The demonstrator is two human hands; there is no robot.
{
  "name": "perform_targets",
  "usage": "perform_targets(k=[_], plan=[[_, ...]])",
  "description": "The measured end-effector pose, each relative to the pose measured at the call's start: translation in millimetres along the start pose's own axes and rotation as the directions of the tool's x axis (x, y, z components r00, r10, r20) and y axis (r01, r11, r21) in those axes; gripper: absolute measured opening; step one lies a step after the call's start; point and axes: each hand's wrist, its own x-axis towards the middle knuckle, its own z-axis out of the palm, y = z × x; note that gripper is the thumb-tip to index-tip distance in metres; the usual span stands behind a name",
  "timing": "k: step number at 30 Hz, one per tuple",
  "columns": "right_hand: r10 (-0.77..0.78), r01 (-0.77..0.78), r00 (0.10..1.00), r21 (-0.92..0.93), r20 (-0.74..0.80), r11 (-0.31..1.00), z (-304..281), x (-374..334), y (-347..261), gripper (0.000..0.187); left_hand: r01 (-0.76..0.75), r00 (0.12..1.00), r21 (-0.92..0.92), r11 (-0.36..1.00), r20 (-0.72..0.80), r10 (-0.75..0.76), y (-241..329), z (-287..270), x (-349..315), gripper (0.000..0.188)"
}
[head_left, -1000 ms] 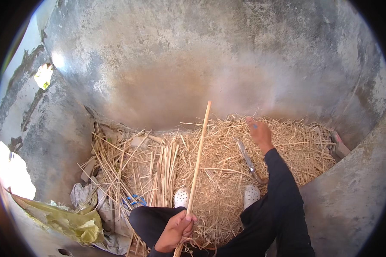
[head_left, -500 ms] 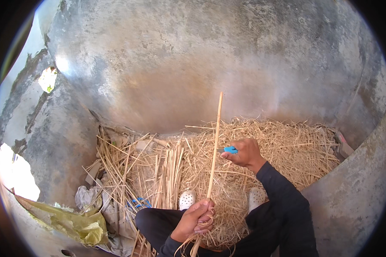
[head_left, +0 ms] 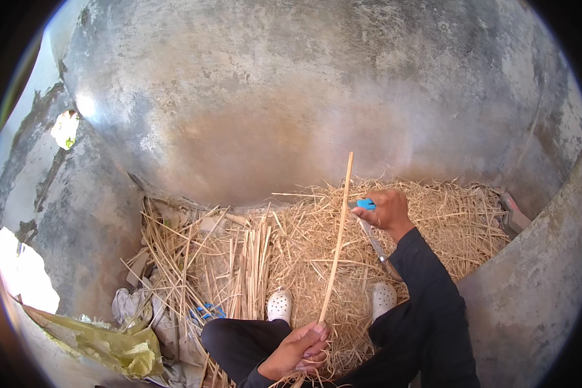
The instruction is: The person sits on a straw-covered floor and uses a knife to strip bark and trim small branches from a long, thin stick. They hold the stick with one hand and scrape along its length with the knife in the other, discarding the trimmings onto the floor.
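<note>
My left hand [head_left: 299, 349] is closed around the lower end of a long pale strip, apparently split bamboo [head_left: 339, 249], which points up and away, leaning slightly right. Thin curled shavings hang about its fingers. In my right hand [head_left: 390, 208] is a small blue-handled blade [head_left: 365, 204]; its short grey edge lies close to the strip's upper part, and contact I cannot tell. Below the right hand a longer metal knife [head_left: 372, 240] shows, partly covered by the forearm; whether the hand also grips it is unclear.
Pale shavings [head_left: 446, 226] cover the floor around my white clogs [head_left: 279, 305]. Uncut strips [head_left: 255, 252] lie to the left, beside crumpled grey cloth [head_left: 132, 307] and a yellow-green sack [head_left: 119, 346]. Concrete walls [head_left: 291, 97] curve around, with holes at left.
The strip's top has tilted right, and its lower end has moved slightly down with my left hand. My right hand has moved up and right, and the longer knife now shows beneath it.
</note>
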Motion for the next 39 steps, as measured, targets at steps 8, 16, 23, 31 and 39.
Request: perform_targets(k=[8,16,23,31,39], plan=[[-0.150,0.143,0.987,-0.094,-0.064,0.985,12,0,6,0.075,0.022,0.997,-0.049,0.999,-0.068,-0.025,-6,-3,3,0.025],[-0.144,0.147,0.989,-0.078,0.043,0.986,42,-13,23,0.076,-0.024,0.997,-0.097,0.995,-0.076,0.017,-4,-16,12,0.023],[0.470,-0.471,0.882,-0.112,-0.033,0.875,69,-46,100,0.074,0.036,0.993,0.108,0.994,-0.113,-0.024,-35,-27,-9,0.021],[0.273,-0.335,0.884,0.105,0.379,0.936,48,-16,16,0.076,-0.201,0.973,-0.207,0.958,-0.154,0.171,-13,-39,-28,0.019],[-0.378,0.297,0.916,0.404,0.135,0.865,9,-26,-96,0.064,-0.166,0.986,-0.181,0.969,-0.050,0.160,-9,-27,-19,0.023]])
